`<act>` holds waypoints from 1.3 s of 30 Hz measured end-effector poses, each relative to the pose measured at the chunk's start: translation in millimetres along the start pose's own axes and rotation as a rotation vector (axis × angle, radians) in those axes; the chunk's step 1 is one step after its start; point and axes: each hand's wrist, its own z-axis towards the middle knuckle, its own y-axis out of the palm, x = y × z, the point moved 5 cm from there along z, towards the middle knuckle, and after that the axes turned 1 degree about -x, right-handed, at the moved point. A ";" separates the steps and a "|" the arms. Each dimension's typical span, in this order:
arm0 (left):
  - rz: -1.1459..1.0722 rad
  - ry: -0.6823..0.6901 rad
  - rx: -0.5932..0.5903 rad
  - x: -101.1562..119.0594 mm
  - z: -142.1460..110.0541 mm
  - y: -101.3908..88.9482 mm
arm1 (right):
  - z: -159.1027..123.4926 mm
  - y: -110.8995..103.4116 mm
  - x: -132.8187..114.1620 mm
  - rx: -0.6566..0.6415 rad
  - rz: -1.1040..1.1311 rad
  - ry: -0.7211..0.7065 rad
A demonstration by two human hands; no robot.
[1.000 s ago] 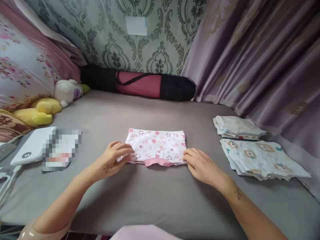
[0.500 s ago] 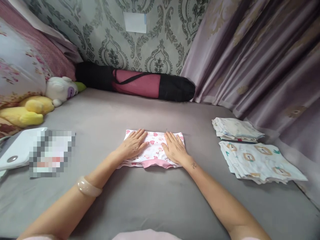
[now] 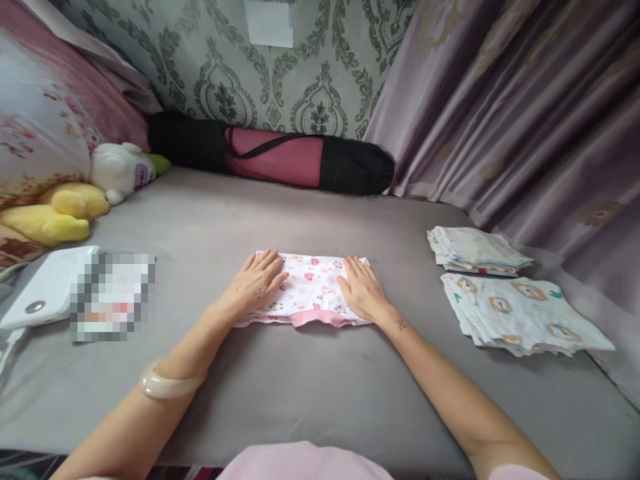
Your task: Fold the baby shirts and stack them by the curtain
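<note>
A folded white garment [image 3: 313,287] with pink heart prints and a pink trimmed edge lies on the grey bed sheet [image 3: 300,387] in front of me. My left hand [image 3: 257,283] rests flat on its left end, fingers stretched toward the far edge. On the right end lies my right hand [image 3: 364,290], palm down with fingers extended. Both hands press on the cloth from above; neither grips it. The parts of the garment under my palms are hidden.
To the right lie two folded cloth stacks, a nearer lion-print pile [image 3: 525,317] and a farther pale pile [image 3: 477,250]. On the left are a white power bank [image 3: 50,287], a blurred-out flat item [image 3: 113,293] and plush toys [image 3: 65,213]. A long black-and-pink bag [image 3: 273,157] lies along the wall.
My hands have slid apart toward the two ends of the garment, baring more of its middle. The view has shifted slightly downward.
</note>
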 end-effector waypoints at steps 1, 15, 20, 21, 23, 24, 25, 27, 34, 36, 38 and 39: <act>-0.005 -0.018 -0.008 -1.3 0.4 1.6 | -0.3 4.4 2.7 0.000 -0.024 0.002; -0.231 -0.088 0.034 -4.6 3.5 -8.5 | 11.0 -4.3 -43.9 -0.107 -0.018 -0.068; -0.305 -0.135 0.106 -13.9 3.6 -7.0 | 15.3 -8.3 -86.8 -0.109 0.067 -0.134; -0.314 -0.133 0.113 -14.6 3.6 -6.4 | 15.8 -5.4 -89.2 -0.111 0.067 -0.131; -0.323 -0.113 0.129 -14.1 3.9 -6.3 | 16.5 4.6 -89.4 -0.135 0.057 -0.115; -0.323 -0.099 0.136 -13.0 4.1 -6.8 | 16.8 10.5 -88.1 -0.151 0.051 -0.105; -0.322 -0.087 0.144 -11.7 4.3 -7.8 | 17.0 16.1 -86.6 -0.167 0.047 -0.097; -0.319 -0.081 0.159 -9.6 4.4 -11.0 | 17.5 24.3 -84.1 -0.186 0.044 -0.090; -0.369 -0.173 0.188 -13.4 1.9 -21.2 | 19.5 19.3 -84.4 -0.263 0.099 -0.069; -0.389 -0.195 0.216 -16.7 1.2 -21.7 | 21.4 14.8 -90.3 -0.263 0.129 -0.061; -0.401 -0.213 0.236 -19.8 0.6 -21.0 | 24.8 11.6 -101.7 -0.227 0.138 -0.082; -0.404 -0.220 0.240 -21.1 0.4 -20.5 | 26.8 11.3 -108.9 -0.204 0.135 -0.104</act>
